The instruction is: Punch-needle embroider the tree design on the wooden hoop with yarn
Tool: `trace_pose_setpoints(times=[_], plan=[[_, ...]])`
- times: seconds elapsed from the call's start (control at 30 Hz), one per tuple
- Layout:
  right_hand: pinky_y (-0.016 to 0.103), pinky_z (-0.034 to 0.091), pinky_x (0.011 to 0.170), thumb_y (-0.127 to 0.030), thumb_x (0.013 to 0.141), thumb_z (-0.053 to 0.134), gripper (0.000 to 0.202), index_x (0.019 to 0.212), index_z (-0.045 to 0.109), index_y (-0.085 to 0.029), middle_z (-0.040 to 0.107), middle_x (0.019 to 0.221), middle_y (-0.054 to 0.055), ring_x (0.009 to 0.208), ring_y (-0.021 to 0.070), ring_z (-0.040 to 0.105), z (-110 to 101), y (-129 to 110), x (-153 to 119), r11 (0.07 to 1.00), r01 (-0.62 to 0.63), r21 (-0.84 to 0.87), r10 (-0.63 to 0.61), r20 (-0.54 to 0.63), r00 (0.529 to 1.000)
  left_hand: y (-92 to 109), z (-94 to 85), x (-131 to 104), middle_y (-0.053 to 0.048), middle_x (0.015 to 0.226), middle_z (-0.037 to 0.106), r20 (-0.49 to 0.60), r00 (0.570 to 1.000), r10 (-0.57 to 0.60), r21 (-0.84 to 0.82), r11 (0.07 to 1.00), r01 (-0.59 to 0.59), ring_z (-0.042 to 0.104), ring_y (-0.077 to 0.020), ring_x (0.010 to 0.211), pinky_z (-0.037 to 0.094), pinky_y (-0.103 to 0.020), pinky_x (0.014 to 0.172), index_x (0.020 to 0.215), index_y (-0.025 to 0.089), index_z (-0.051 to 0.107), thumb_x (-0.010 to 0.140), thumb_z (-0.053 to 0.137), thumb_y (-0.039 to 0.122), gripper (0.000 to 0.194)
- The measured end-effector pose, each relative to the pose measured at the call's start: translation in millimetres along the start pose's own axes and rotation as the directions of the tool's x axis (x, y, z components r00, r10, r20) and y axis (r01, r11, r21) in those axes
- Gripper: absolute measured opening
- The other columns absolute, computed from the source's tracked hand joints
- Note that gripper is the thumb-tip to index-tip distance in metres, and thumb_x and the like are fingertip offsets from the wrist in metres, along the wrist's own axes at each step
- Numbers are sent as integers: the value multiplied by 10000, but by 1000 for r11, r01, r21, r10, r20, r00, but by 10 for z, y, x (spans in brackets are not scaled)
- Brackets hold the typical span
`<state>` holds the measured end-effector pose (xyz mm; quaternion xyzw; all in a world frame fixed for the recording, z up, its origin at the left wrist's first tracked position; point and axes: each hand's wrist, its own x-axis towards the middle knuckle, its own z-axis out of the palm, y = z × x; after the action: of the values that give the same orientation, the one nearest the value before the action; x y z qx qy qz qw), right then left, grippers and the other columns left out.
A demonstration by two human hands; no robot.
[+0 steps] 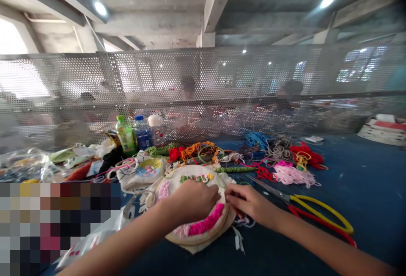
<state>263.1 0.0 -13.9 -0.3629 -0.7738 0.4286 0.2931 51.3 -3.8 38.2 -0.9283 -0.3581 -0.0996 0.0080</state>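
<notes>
A round embroidery hoop [206,238] with cream fabric lies on the blue table, bearing pink, magenta, green and yellow yarn work. My left hand [195,200] rests over the middle of the fabric, its fingers curled closed; what it pinches, if anything, is too small to make out. At the hoop's right edge, my right hand [249,204] has its thumb and fingers pressed together, with whatever is between them not visible. Large scissors [304,204] with yellow and red handles lie just beyond my right forearm, blades towards the hoop.
Behind the hoop are yarn heaps, blue [256,139], red [307,155] and pink [293,174], and a second embroidered piece [135,178]. Bottles [126,136] stand at the back left. A perforated metal screen [158,85] borders the table [358,178].
</notes>
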Motion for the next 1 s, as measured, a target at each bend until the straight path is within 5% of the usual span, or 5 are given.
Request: trace_pose_setpoints(times=[0.1,0.17,0.27,0.4,1.0], plan=[[199,328,440,-436,862,565,280,809,512,-167,533,543,-46,422,82,457,14,30,57,943,-103,315,89,58,994,-38,-332,-28,14,552,525,-83,993,-78,-225,973,58,473,-120,435,315,-240,435,817,213,553,983,295,343,334],[182,320,402,-434,833,605,291,902,535,-160,573,560,-45,388,74,476,55,-8,70,848,-193,493,130,159,979,-9,-493,-30,70,486,392,-152,948,-278,-833,553,29,330,-91,341,257,-222,361,843,229,513,987,271,426,343],[171,350,379,-399,851,599,346,1096,557,-158,607,599,-35,386,73,515,158,-137,36,648,-318,692,98,338,936,80,-498,19,98,494,318,-151,868,-472,-976,-70,-208,214,-61,326,225,-190,329,829,234,480,964,374,435,264],[159,390,373,-323,867,617,413,1236,548,-153,632,625,-13,406,74,550,328,-265,-60,529,-420,738,8,490,872,127,-221,121,95,493,333,-2,811,-585,-913,-330,-240,221,-48,341,221,-171,341,801,208,482,965,400,352,233],[206,362,460,-371,802,689,268,876,563,-145,563,533,-41,432,82,508,628,-189,-176,454,-462,762,141,451,881,-30,-66,184,76,562,403,133,751,-646,-934,-335,-122,345,-61,410,281,-196,432,826,191,514,911,485,378,207]])
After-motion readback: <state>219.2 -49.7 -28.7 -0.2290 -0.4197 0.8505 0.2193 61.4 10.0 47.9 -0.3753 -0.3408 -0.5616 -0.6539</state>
